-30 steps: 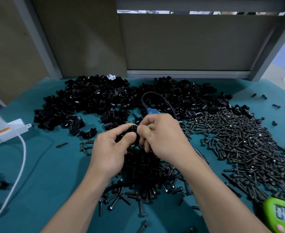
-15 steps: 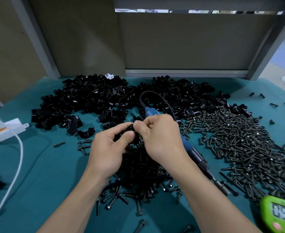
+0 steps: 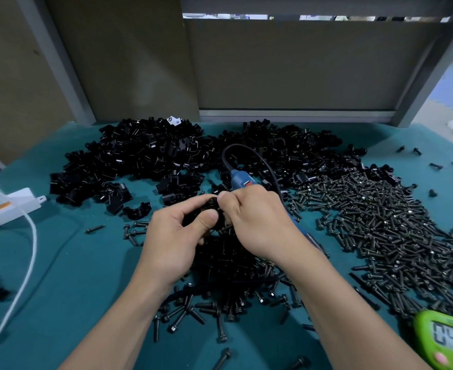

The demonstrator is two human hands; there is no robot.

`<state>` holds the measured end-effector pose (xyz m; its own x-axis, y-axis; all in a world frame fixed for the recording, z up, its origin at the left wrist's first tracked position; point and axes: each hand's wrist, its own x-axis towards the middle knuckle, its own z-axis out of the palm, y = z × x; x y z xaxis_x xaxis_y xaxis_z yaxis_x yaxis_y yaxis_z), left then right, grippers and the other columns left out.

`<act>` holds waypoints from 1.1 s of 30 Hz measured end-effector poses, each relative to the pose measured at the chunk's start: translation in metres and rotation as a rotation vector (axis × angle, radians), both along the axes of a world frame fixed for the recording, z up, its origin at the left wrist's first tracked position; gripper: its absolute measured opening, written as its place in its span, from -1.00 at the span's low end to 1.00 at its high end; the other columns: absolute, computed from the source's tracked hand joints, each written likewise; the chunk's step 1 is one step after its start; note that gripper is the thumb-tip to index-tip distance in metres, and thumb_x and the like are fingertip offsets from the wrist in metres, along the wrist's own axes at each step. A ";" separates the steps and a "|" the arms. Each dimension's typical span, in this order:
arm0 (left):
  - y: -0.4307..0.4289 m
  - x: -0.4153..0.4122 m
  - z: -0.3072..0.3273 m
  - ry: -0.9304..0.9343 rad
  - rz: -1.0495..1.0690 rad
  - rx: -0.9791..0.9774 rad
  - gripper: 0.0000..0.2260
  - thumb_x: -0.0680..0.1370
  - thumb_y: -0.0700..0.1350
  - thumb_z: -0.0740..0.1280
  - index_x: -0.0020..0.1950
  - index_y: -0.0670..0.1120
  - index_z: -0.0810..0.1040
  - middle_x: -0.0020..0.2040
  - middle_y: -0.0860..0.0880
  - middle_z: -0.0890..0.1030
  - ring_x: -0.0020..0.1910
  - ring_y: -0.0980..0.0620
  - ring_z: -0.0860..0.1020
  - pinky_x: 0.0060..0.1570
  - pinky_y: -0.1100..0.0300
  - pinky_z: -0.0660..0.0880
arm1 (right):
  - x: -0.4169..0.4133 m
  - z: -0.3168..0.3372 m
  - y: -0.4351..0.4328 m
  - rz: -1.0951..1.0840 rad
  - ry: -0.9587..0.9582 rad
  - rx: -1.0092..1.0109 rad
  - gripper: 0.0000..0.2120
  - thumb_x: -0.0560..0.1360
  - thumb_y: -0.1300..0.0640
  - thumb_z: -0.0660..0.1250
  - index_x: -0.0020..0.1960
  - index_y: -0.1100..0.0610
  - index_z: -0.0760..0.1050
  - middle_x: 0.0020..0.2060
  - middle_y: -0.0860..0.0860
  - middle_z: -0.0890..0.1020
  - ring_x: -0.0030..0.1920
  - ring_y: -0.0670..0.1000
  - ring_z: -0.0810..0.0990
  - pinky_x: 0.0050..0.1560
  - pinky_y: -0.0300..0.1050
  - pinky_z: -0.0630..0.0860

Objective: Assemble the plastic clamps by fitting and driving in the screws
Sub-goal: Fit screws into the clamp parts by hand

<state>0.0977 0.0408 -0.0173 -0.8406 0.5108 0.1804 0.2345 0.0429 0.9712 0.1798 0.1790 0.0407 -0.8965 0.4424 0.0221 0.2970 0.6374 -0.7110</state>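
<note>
Head view, single entry. Table cover (image 3: 59, 289): teal, bearing all stock. Left hand (image 3: 174, 236): fingers curled, thumb pressed across the front of a black clamp (image 3: 210, 206), gripping it above the middle of the table. Right hand (image 3: 254, 220): fingers curled, thumb and forefinger pinching the same clamp at its upper right edge, with the two hands touching there; whether a screw sits between those fingertips cannot be told. Screwdriver (image 3: 242, 180): blue body, black cord looping off its far end, lying slantwise beneath the right hand and wrist; contact with the hand cannot be told. Clamp parts (image 3: 140, 156): black, a wide heap across the far side of the table, one white piece (image 3: 174, 120) on its back edge. Loose clamp half (image 3: 136, 209): arched, lying apart just in front of the heap, left of the hands. Screws, large spread (image 3: 380, 222): dark, to the right. Screws, smaller heap (image 3: 228, 276): under and in front of the hands. Timer (image 3: 447, 340): green, bottom right corner, partly cut off. Power strip (image 3: 11, 206): white, left edge, with white cable (image 3: 30, 249) trailing toward the near edge.
</note>
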 end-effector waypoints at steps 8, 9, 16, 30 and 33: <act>-0.001 -0.002 0.003 -0.140 -0.098 0.195 -0.66 0.34 -0.17 0.55 0.05 0.13 0.77 0.11 0.04 0.75 0.15 0.13 0.69 0.03 0.38 0.57 | 0.000 -0.002 -0.003 0.001 -0.008 -0.141 -0.43 0.69 -0.20 0.15 -0.42 0.06 0.33 -0.60 -0.12 0.39 -0.55 -0.12 0.34 -0.47 -0.18 0.24; 0.000 -0.001 0.002 -0.136 -0.080 0.184 -0.67 0.39 -0.21 0.55 0.05 0.16 0.75 0.09 0.05 0.76 0.13 0.13 0.70 0.01 0.38 0.57 | 0.000 -0.002 -0.004 -0.006 -0.009 -0.111 -0.43 0.68 -0.21 0.16 -0.41 0.07 0.34 -0.54 -0.10 0.42 -0.49 -0.07 0.37 -0.44 -0.13 0.25; 0.002 -0.001 0.000 -0.123 0.038 0.114 -0.76 0.51 -0.11 0.51 0.08 0.20 0.75 -0.04 0.04 0.77 -0.13 0.02 0.71 -0.20 0.22 0.59 | 0.002 0.004 -0.004 0.027 0.084 -0.015 -0.81 0.62 0.00 0.33 -0.17 -0.03 0.55 -0.41 -0.05 0.63 -0.41 -0.11 0.57 -0.44 -0.19 0.44; -0.001 -0.005 -0.003 0.003 0.047 0.049 -0.63 0.52 -0.21 0.53 0.06 0.31 0.72 -0.04 0.10 0.76 -0.34 0.25 0.55 -0.31 0.32 0.51 | -0.002 0.003 -0.008 -0.014 0.037 -0.018 -0.70 0.65 0.04 0.32 -0.26 0.04 0.52 -0.37 0.02 0.57 -0.37 0.02 0.46 -0.40 -0.10 0.37; 0.000 -0.003 -0.002 0.025 0.031 0.050 -0.59 0.55 -0.21 0.50 0.07 0.38 0.70 -0.06 0.13 0.76 -0.35 0.19 0.54 -0.34 0.30 0.52 | -0.003 0.002 -0.010 -0.032 0.013 0.036 -0.55 0.69 -0.08 0.21 -0.35 0.02 0.38 -0.40 0.01 0.44 -0.34 0.06 0.36 -0.40 -0.09 0.20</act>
<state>0.0944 0.0405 -0.0197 -0.8508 0.4745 0.2257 0.2577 0.0024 0.9662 0.1765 0.1694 0.0424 -0.8815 0.4695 0.0505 0.3081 0.6530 -0.6919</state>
